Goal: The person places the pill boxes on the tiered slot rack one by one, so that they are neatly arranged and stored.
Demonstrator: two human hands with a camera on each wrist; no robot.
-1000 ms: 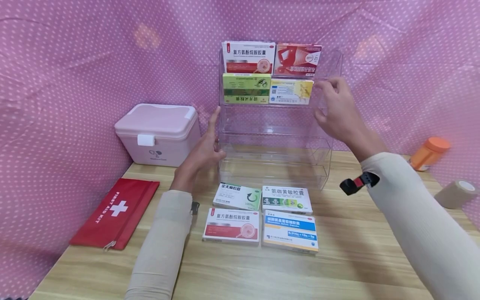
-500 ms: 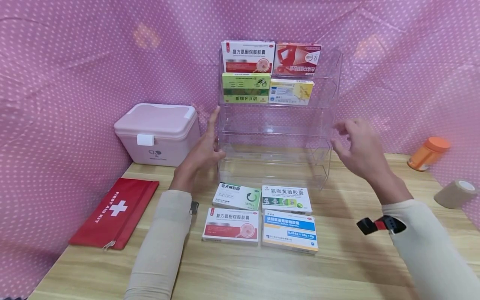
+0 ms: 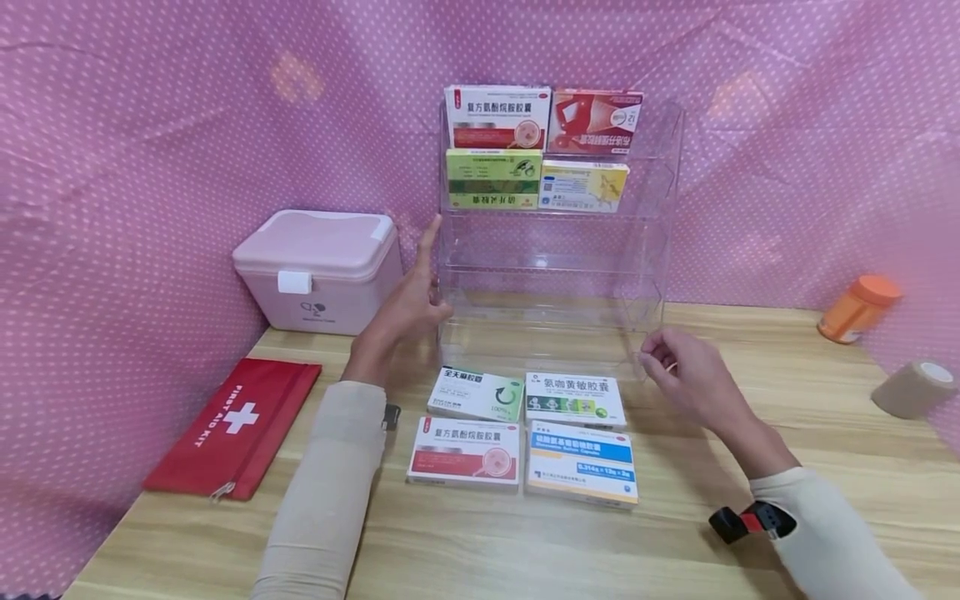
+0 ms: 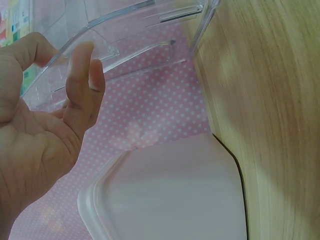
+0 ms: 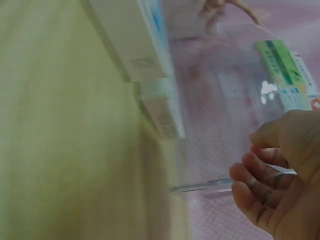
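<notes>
Two hands are seen at the clear acrylic tiered shelf rack [image 3: 555, 250], which stands at the back of the light wooden counter [image 3: 525, 542] against the pink dotted backdrop: the left hand [image 3: 408, 304] is laid with straight fingers against the rack's left side wall, while the right hand [image 3: 682, 379] is held low by the rack's lower right corner, fingers loosely curled and nothing gripped. Whether that hand touches the rack cannot be told, the right wrist view being blurred and the rack's lower tiers hard to make out.
</notes>
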